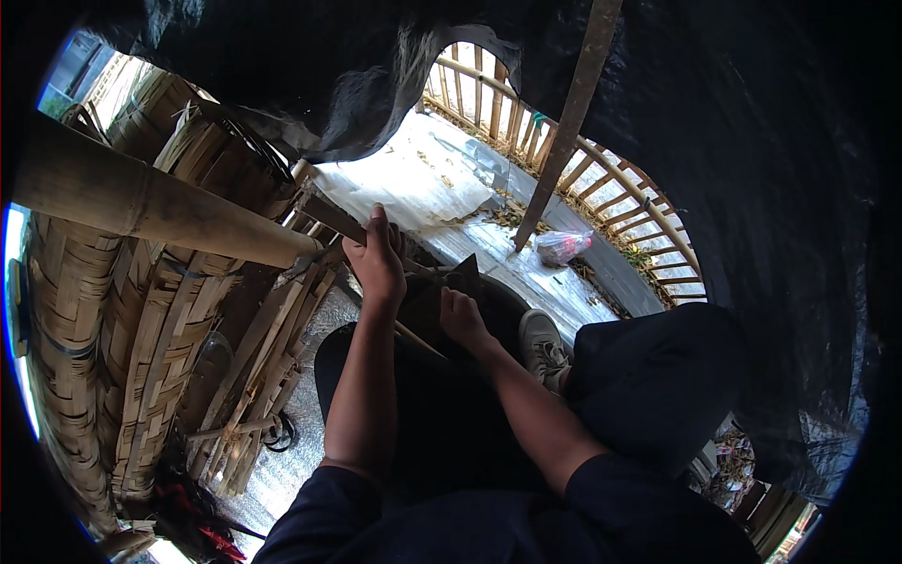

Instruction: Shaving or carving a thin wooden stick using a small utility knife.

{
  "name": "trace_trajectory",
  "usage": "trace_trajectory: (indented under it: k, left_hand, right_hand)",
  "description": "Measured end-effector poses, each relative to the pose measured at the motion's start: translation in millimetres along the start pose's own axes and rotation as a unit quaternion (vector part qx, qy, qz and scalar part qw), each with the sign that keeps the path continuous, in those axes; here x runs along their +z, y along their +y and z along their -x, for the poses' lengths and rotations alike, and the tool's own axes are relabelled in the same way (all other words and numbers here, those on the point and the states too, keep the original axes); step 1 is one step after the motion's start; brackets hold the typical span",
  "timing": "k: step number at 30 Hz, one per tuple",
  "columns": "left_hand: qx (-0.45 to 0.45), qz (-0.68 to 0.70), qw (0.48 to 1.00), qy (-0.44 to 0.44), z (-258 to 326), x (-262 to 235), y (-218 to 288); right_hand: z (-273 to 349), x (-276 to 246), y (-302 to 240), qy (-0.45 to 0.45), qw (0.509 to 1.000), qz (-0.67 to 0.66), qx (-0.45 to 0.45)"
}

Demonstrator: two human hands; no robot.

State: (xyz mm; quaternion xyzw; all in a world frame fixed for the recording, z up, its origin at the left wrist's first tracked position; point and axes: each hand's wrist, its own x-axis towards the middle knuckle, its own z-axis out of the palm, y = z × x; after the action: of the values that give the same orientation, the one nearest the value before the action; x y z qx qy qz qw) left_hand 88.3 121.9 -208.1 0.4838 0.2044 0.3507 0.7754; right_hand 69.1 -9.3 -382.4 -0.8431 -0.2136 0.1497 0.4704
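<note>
My left hand (376,256) is closed around a brown bamboo or wooden strip (331,216), its thumb pointing up along it. One end of the strip juts out to the upper left, near the end of a thick bamboo pole (207,219). Lower and to the right, my right hand (462,318) is curled into a fist. Just beyond it rises a dark pointed piece (462,271); shadow hides whether the fist grips it. A dark rounded thing (503,296) sits behind the right hand, between my legs.
Rolled woven bamboo panels (85,367) and loose slats (268,385) stand at the left. A slanting post (568,127) rises ahead, beside a tied plastic bag (562,246). A bamboo fence (611,193) curves behind. Black sheeting (761,169) hangs above and right. My shoe (542,343) is near the right hand.
</note>
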Motion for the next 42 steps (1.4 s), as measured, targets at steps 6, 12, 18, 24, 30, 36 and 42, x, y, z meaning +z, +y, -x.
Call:
trace_trajectory:
  k: [6, 12, 18, 24, 30, 36, 42]
  left_hand:
    - [0.007, 0.009, 1.000, 0.015, -0.6, 5.6, 1.0]
    - [-0.001, -0.006, 1.000, 0.007, 2.6, 0.1, 3.0]
    - [0.002, 0.009, 1.000, 0.006, -4.3, -11.6, 2.5]
    - [-0.021, -0.001, 1.000, -0.022, 0.0, 1.5, -0.5]
    - [-0.021, 0.017, 0.999, -0.020, -5.0, -10.7, 4.3]
    - [-0.025, 0.039, 0.999, -0.025, -10.5, -18.5, 3.3]
    - [-0.026, 0.026, 0.999, -0.016, -3.8, -17.1, 5.7]
  right_hand:
    - [1.5, -1.4, 26.2, -0.022, 0.997, 0.062, -0.046]
    - [10.5, 8.1, 3.7, 0.019, 0.994, -0.014, 0.107]
    - [-5.2, -7.3, -12.8, -0.046, 0.993, -0.065, 0.085]
    - [10.7, 5.0, 26.3, -0.032, 0.986, -0.003, 0.161]
    - [-21.9, -10.3, -16.5, -0.039, 0.982, -0.184, 0.030]
    - [-26.7, -16.0, -13.8, -0.002, 0.998, -0.037, -0.044]
    - [-2.1, -7.8, -51.8, 0.053, 0.992, -0.031, -0.107]
